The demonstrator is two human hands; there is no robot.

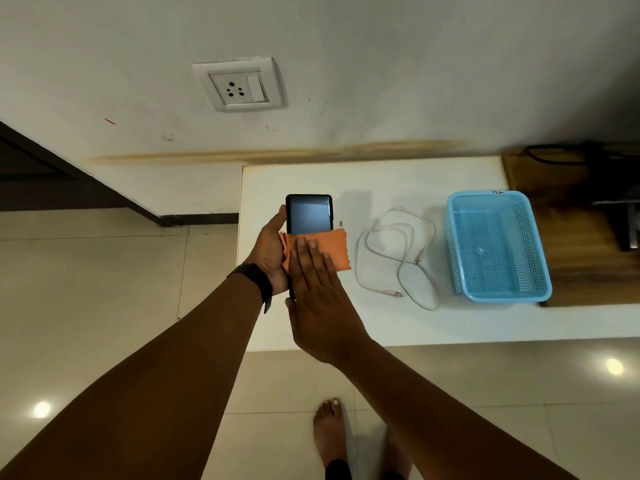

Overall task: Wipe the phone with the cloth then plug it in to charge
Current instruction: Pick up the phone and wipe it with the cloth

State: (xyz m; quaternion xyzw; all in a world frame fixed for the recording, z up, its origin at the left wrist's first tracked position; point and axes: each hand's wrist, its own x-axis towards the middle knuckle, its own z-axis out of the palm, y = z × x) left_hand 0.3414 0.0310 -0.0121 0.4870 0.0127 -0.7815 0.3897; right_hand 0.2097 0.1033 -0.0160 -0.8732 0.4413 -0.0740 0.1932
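A black phone (309, 213) with a dark screen is held above the left end of the white table (398, 320). My left hand (268, 249) grips it from the left side and below, thumb along its edge. An orange cloth (337, 249) covers the phone's lower half. My right hand (317, 296) lies flat on the cloth, fingers straight, pressing it against the screen. A white charging cable (398, 251) lies looped on the table to the right of the phone, both plugs free.
A white wall socket with a switch (240, 86) sits on the wall above and left of the table. An empty light-blue plastic basket (497, 244) stands right of the cable. A wooden surface with dark items (588, 202) is at far right. My bare feet (332, 434) stand on tiled floor.
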